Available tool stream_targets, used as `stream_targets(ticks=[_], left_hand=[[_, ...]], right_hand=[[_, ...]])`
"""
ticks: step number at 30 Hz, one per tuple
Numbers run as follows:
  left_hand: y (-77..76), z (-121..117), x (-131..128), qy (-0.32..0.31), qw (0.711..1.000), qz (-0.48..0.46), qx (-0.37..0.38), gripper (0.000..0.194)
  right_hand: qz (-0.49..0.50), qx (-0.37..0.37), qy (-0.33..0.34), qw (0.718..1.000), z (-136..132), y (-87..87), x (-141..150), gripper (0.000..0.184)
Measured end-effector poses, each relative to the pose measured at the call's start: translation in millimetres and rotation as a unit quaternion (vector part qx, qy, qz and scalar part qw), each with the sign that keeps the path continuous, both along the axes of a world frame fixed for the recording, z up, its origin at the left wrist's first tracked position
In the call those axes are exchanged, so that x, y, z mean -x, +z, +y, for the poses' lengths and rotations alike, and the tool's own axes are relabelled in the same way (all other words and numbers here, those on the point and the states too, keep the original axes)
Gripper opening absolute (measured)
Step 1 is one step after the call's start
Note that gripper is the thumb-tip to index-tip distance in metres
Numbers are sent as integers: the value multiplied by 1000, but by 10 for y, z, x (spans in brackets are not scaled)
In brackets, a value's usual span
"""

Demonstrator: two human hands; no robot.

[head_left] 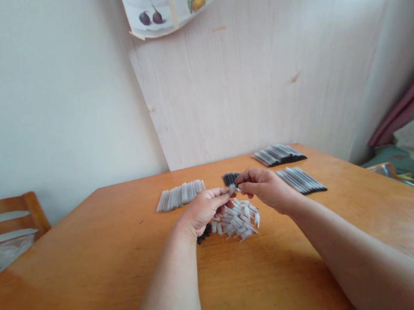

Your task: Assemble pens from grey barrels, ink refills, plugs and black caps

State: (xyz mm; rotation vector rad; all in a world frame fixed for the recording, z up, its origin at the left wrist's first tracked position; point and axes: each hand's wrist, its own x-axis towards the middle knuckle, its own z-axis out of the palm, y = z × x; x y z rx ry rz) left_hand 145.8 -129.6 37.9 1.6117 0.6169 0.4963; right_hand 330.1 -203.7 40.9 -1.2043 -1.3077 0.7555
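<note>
My left hand (209, 207) pinches a small whitish translucent piece (232, 190) above the table. My right hand (263, 187) meets it from the other side, with thumb and forefinger closed at what looks like a small dark piece (237, 183), partly hidden by the fingers. Below both hands lies a loose heap of short white plastic pieces (238, 221). Small black pieces (204, 234) show beside the heap, partly covered by my left hand. A row of dark sticks (230, 178) lies just behind the fingertips.
Clear tubes (180, 195) lie in a row at the back left of the wooden table (132, 275). Two rows of black-ended tubes, one nearer (301, 180) and one farther (279, 154), are on the right. A chair (2, 218) stands at the left, with the wall behind.
</note>
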Motion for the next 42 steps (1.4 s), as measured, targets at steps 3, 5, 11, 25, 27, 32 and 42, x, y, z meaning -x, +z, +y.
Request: stream_targets(ticks=[3,5,11,25,27,32,42], left_hand=[[6,-7,-3,3,1000,5,5,36],[12,-14,-6,6,1000,8,9,37],[31,-28,-11,11,1000,15,12,39],[24,-25,-10,5,1000,-3,1,36],[26,-25,-6,1,1000,-6,-4,34],[29,-30,-5,-2,1000,1,-10,35],[-1,-15,-7,-18,999,10,-28,39]], right_hand=[[-9,2,-5,1000,4,-6,6,16],[-15,3,-9,1000,8,-12,8,16],[-50,6,-19,999,-20,26,27,15],[0,18,33,999,-49,33,12,20],[6,29,47,998,-52,31,-8,21],[-2,36,59,998,-33,2,-44,21],[-26,61,56,996,-44,14,-63,21]])
